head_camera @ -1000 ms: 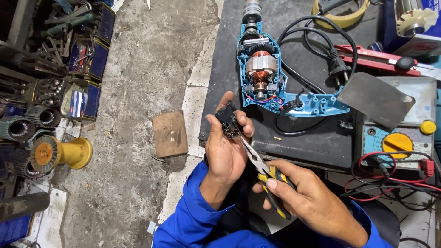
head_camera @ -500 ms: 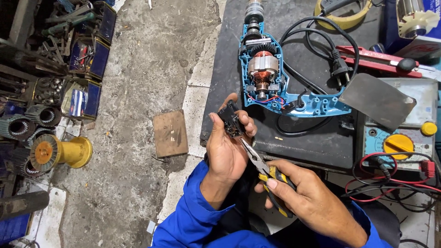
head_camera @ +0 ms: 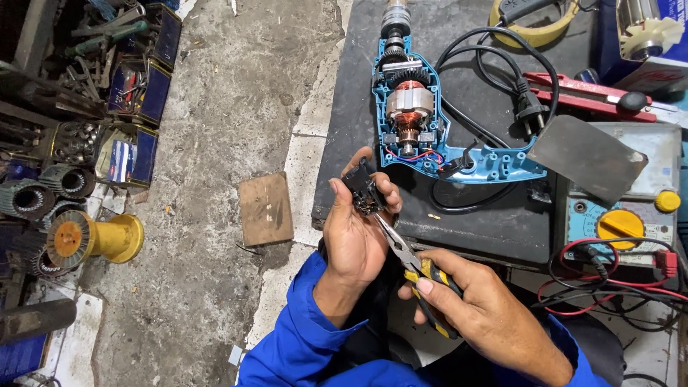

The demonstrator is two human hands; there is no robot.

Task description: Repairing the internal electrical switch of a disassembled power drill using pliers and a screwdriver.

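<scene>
My left hand point(head_camera: 355, 233) holds a small black switch part point(head_camera: 362, 190) between thumb and fingers, just in front of the dark work mat point(head_camera: 358, 93). My right hand point(head_camera: 476, 315) grips needle-nose pliers point(head_camera: 408, 261) with yellow and black handles; their tips reach up to the underside of the switch part. Beyond the hands lies an opened blue power drill point(head_camera: 430, 136), its copper-wound motor and gears exposed, with red and blue wires at its lower end and a black power cord point(head_camera: 502, 72) looped beside it.
A multimeter point(head_camera: 620, 222) with a yellow dial and red and black leads sits at the right, a grey plate point(head_camera: 584, 154) leaning over it. A red tool point(head_camera: 588, 97) lies behind. On the concrete floor are a wooden block point(head_camera: 265, 208), a yellow spool point(head_camera: 97, 240) and boxes of parts.
Both hands hold their grip. The hands and the view shifted very slightly; the plier tips stay at the switch part.
</scene>
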